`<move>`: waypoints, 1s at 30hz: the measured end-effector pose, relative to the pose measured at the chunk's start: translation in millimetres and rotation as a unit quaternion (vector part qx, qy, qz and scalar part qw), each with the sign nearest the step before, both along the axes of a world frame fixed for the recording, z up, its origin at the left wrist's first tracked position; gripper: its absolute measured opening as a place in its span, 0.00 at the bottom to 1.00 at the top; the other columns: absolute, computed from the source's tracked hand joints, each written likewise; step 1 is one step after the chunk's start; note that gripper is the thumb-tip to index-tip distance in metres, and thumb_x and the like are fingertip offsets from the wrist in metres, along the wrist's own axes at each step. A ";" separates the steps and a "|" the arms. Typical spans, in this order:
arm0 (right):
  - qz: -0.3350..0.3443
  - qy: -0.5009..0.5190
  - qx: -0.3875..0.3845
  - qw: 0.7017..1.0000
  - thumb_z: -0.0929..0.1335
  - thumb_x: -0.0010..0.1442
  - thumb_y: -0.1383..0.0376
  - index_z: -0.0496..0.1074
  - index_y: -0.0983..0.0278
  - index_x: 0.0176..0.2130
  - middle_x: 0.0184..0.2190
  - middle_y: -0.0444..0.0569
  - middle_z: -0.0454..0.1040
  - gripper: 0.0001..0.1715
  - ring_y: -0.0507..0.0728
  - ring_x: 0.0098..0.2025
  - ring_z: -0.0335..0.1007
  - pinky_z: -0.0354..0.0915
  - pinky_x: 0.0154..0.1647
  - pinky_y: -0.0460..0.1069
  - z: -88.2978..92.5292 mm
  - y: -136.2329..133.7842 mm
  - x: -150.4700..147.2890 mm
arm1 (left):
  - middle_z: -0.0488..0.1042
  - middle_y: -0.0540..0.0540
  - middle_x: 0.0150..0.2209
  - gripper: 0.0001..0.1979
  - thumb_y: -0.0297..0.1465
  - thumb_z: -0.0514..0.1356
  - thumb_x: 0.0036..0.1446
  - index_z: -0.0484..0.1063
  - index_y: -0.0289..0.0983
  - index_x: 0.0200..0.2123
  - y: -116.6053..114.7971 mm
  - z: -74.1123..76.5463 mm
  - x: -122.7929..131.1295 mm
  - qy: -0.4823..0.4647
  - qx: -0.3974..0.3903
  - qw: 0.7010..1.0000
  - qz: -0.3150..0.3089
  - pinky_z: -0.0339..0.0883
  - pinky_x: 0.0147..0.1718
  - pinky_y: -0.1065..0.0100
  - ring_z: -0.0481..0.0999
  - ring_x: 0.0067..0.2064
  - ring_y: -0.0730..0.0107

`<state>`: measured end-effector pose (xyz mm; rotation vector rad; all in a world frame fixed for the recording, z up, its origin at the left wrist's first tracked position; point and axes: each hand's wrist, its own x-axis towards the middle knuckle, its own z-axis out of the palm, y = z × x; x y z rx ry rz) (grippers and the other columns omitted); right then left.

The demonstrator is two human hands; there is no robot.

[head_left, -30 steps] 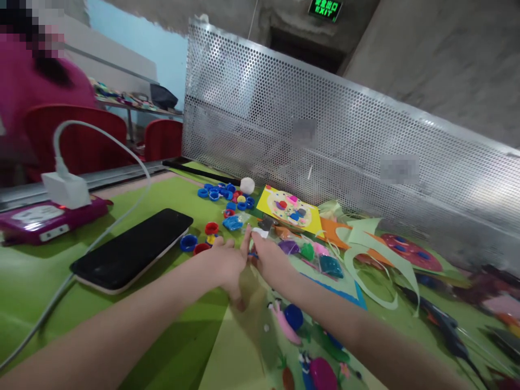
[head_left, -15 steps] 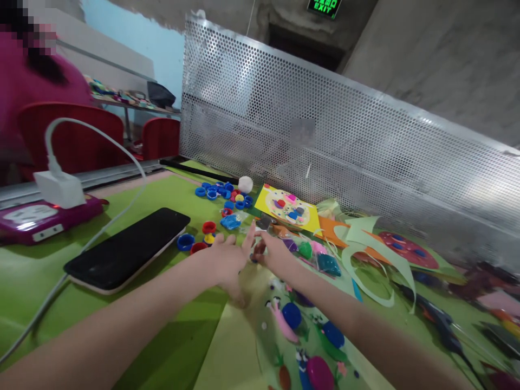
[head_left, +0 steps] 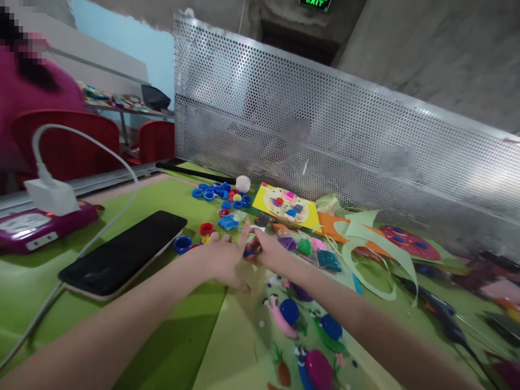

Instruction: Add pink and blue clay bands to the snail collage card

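Note:
My left hand [head_left: 222, 262] is over the near edge of the pale green sheet [head_left: 231, 336], its fingers spread with one pointing up. Close against it, my right hand [head_left: 268, 251] has its fingers curled together in a pinch. A small dark bluish bit shows at those fingertips, too small to name. Below the hands, the sheet carries snail figures with clay bodies and bottle-cap shells: a pink snail [head_left: 280, 319] with a blue cap, a green snail [head_left: 333, 330] and a blue snail [head_left: 311, 368] with a magenta cap. A clay carrot [head_left: 283, 372] lies beside them.
Left are a black phone [head_left: 124, 254] and a purple power strip [head_left: 44, 225] with a white charger. Blue bottle caps [head_left: 219, 190], bagged clay [head_left: 328, 260], a yellow card [head_left: 286, 208], paper scraps [head_left: 365, 244] and a glue gun [head_left: 441, 311] surround the work. A perforated metal screen [head_left: 325, 124] stands behind.
The view has shifted slightly. My hands stay together, with the right fingertips a little closer to the left hand. The sheet and its snails keep their places.

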<state>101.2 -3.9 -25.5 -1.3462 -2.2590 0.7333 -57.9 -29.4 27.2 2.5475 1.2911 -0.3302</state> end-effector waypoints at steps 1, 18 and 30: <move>0.000 0.000 -0.001 1.000 0.70 0.47 0.75 0.60 0.64 0.47 0.29 0.42 0.71 0.29 0.53 0.31 0.70 0.63 0.29 0.46 -0.7 0.3 -0.5 | 0.71 0.28 0.48 0.60 0.51 0.60 0.40 0.26 0.26 0.62 -0.4 -0.2 0.9 0.002 0.001 1.000 -0.002 0.55 0.47 0.50 0.63 0.53 0.41; 0.023 0.030 0.062 0.997 0.68 0.48 0.76 0.62 0.66 0.49 0.29 0.42 0.70 0.28 0.51 0.30 0.68 0.65 0.34 0.47 36.4 -2.4 4.8 | 0.67 0.24 0.51 0.65 0.58 0.57 0.34 0.30 0.24 0.62 0.4 -4.2 5.3 0.027 0.059 0.995 0.076 0.49 0.50 0.46 0.61 0.53 0.39; 0.011 0.016 0.094 0.995 0.68 0.50 0.75 0.60 0.65 0.50 0.31 0.44 0.73 0.28 0.51 0.30 0.70 0.66 0.32 0.46 61.4 0.8 30.4 | 0.35 0.28 0.65 0.73 0.54 0.63 0.23 0.23 0.26 0.61 -8.2 -5.6 7.5 0.101 0.029 0.992 0.067 0.39 0.55 0.40 0.44 0.63 0.36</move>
